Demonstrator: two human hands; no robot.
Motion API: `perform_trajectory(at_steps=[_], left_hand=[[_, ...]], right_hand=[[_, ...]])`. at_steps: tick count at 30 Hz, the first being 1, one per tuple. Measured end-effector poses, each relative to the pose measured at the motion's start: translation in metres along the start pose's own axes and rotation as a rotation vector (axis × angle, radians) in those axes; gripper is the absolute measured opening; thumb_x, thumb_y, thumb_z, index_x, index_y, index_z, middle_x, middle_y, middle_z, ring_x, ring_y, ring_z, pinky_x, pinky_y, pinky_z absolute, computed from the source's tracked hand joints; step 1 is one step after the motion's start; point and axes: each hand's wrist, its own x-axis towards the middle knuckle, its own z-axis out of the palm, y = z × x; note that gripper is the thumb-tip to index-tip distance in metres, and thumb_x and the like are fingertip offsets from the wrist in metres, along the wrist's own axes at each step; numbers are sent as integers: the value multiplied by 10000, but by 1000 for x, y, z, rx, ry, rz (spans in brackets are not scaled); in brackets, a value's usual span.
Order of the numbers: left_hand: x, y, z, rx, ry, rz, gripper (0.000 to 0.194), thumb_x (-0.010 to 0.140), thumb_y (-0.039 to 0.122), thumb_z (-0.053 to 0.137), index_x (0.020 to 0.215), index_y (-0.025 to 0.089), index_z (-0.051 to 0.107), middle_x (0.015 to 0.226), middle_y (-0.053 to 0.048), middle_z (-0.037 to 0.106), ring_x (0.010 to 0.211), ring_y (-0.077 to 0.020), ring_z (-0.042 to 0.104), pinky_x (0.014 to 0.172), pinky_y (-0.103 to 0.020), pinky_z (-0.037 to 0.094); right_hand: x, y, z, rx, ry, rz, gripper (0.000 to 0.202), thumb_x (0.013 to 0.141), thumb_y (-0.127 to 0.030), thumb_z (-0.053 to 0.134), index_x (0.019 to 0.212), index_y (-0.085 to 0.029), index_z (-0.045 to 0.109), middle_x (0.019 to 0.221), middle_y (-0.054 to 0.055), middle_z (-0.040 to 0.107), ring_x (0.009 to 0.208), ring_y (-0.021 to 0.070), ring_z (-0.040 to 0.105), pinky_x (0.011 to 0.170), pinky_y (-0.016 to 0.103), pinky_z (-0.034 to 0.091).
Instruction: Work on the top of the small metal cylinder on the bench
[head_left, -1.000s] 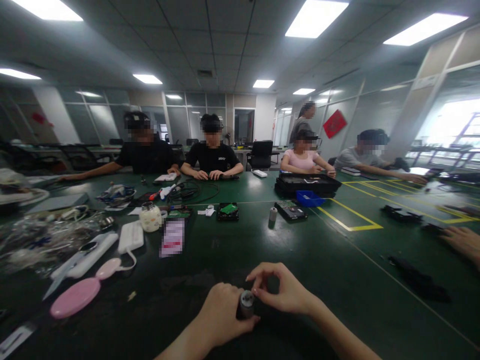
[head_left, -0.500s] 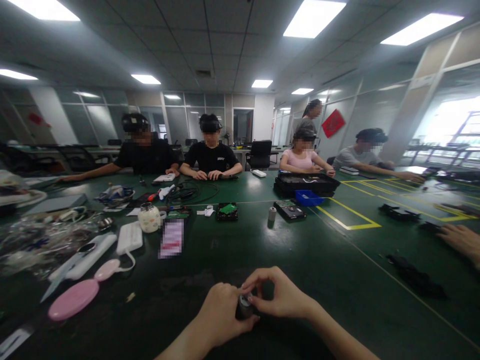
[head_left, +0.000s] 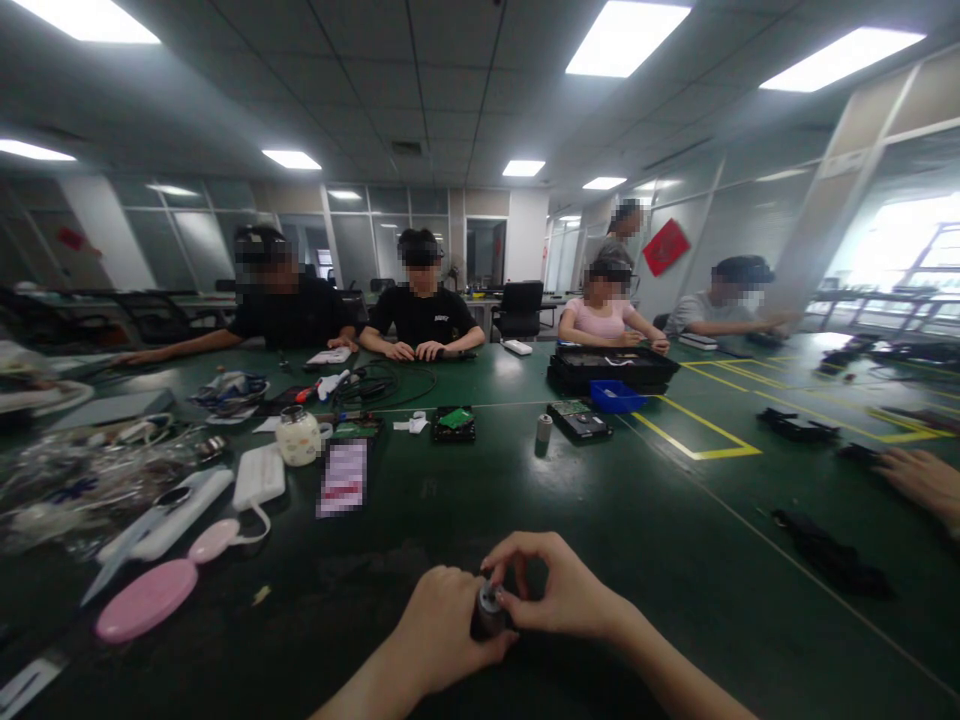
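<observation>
Low in the middle of the view, my left hand (head_left: 444, 622) is wrapped round a small grey metal cylinder (head_left: 490, 611) that looks like a small motor. Its round top faces up and shows a few dark spots or holes. My right hand (head_left: 564, 592) is closed in a pinch right at that top, thumb and forefinger almost together. Whatever those fingertips hold is too small to make out. A similar metal cylinder (head_left: 543, 432) stands upright farther off on the green table (head_left: 465, 490), beside a hard drive (head_left: 581, 420).
An opened drive with a green board (head_left: 454, 422) lies mid-table. To the left are a cream jar (head_left: 298, 437), a white power bank (head_left: 259, 475), a pink oval case (head_left: 148, 600) and plastic bags. Another person's hand (head_left: 919, 480) rests at right. A blue tray (head_left: 616, 397) sits beyond.
My right fingertips have shifted slightly at the cylinder's top, so more of it shows. At the far right, a person across the table has drawn an outstretched arm back.
</observation>
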Motion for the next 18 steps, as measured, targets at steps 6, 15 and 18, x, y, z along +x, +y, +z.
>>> perform_trajectory(at_steps=[6,15,18], left_hand=[[-1,-1,1,9,-7,-2,403,770,510,635,949,152,680,921,-103,703,862,-299,641,792,-371,474],[0,-1,-1,-2,6,11,361,778,486,634,926,161,688,916,-93,706,856,-294,643,789,-375,477],[0,0,-2,-5,9,2,372,775,486,636,928,151,692,908,-101,705,851,-306,645,783,-393,484]], right_hand=[[0,-1,-1,27,6,-5,296,713,-173,701,1007,-181,667,866,22,688,607,106,572,574,219,482],[1,2,4,-13,11,-23,293,727,-167,702,1019,-184,674,826,16,631,657,123,580,588,221,489],[1,3,6,-40,21,-37,265,748,-167,686,1012,-189,680,820,17,620,671,128,582,604,227,489]])
